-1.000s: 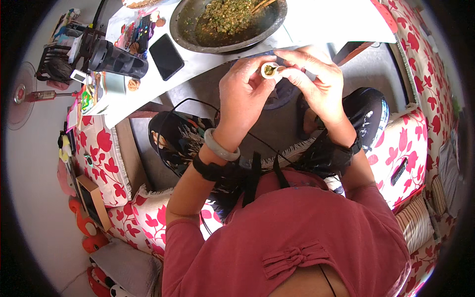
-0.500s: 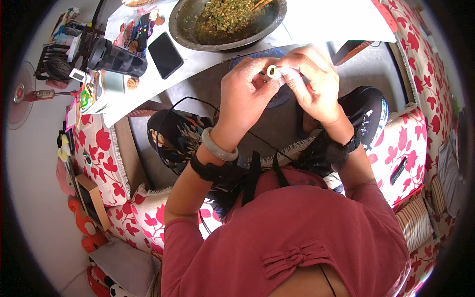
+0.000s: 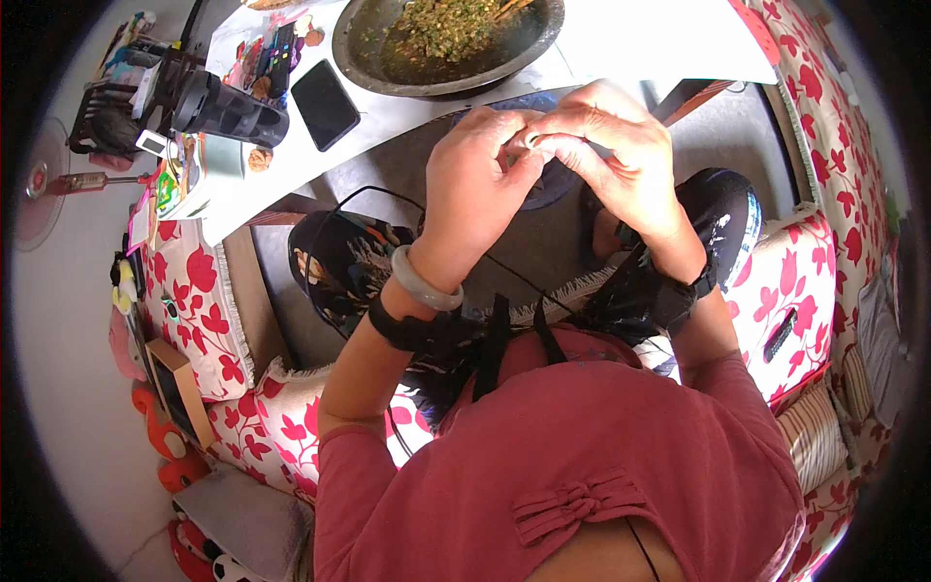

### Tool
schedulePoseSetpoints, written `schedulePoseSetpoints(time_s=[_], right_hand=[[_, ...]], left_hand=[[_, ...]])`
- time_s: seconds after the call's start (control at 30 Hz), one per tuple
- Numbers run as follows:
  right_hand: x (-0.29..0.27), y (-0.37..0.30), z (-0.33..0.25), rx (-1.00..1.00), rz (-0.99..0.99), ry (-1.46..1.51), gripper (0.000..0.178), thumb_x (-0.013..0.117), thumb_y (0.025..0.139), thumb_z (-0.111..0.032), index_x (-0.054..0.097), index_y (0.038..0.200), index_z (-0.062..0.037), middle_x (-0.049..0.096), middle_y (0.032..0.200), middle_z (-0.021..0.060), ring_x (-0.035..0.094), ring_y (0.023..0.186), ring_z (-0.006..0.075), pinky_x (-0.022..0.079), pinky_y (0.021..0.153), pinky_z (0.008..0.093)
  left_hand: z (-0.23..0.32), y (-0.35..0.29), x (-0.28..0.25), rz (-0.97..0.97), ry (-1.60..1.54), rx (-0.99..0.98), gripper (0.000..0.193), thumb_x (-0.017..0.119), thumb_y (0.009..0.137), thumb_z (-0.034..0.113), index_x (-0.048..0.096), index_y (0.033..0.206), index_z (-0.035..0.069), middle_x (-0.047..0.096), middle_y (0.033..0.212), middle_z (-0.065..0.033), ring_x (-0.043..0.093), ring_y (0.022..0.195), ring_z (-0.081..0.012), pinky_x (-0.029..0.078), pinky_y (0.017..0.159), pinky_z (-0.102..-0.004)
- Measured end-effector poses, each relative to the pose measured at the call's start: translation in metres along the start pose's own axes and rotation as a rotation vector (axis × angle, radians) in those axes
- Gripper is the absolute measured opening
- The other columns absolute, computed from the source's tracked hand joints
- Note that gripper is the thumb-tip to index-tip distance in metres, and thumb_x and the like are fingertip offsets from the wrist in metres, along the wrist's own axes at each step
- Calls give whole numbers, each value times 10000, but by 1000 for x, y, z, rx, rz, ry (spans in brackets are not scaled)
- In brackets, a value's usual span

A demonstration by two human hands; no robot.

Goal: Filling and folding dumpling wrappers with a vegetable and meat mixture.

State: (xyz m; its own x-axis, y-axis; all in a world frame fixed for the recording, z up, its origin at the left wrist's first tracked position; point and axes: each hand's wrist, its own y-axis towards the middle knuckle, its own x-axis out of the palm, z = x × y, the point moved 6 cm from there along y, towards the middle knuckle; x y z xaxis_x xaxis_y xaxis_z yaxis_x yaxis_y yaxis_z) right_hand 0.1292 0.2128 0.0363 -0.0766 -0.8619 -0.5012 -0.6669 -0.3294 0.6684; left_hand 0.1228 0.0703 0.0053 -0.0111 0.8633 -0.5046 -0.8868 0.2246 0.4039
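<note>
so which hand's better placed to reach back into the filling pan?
Probably right. The right hand lies nearer the pan, its fingers only pinching the dumpling, while the left hand seems to cradle it.

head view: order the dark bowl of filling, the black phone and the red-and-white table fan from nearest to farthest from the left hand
1. Dark bowl of filling, just above the left hand on the white table.
2. Black phone, up-left on the table.
3. Red-and-white table fan, far left edge.
</note>
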Motion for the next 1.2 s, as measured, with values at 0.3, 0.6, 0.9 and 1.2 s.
schedulePoseSetpoints(time_s=[0.3, 0.6, 0.9, 1.2], right_hand=[[5, -6, 3, 26, -4, -83, 94, 676, 818, -62, 685, 905, -29, 633, 817, 73, 605, 751, 210, 486, 668, 303], [5, 2, -9, -35, -5, -99, 135, 697, 768, -168, 684, 858, -67, 561, 803, 47, 556, 789, 240, 469, 703, 358], [17, 2, -13, -181, -64, -274, 222, 687, 764, -221, 670, 937, -83, 565, 877, 79, 551, 835, 265, 467, 743, 372], [12, -28, 42, 414, 87, 206, 496, 692, 843, -164, 533, 1293, -32, 646, 993, 95, 634, 896, 187, 511, 809, 314]], left_hand=[[4, 0, 1, -39, 22, -70, 175, 693, 774, 133, 665, 931, 64, 583, 766, -82, 586, 635, -222, 473, 582, -336], [-3, 0, 0, -8, 8, -32, 173, 699, 749, 140, 635, 863, 26, 593, 777, -103, 602, 674, -272, 481, 601, -364], [-13, -4, 7, 31, -6, -17, 210, 733, 752, 92, 655, 938, 33, 612, 783, -27, 575, 655, -101, 462, 558, -248], [-42, -9, 23, -77, -994, -468, 227, 617, 906, 116, 627, 1113, 25, 663, 989, -22, 600, 849, -78, 465, 719, -200]])
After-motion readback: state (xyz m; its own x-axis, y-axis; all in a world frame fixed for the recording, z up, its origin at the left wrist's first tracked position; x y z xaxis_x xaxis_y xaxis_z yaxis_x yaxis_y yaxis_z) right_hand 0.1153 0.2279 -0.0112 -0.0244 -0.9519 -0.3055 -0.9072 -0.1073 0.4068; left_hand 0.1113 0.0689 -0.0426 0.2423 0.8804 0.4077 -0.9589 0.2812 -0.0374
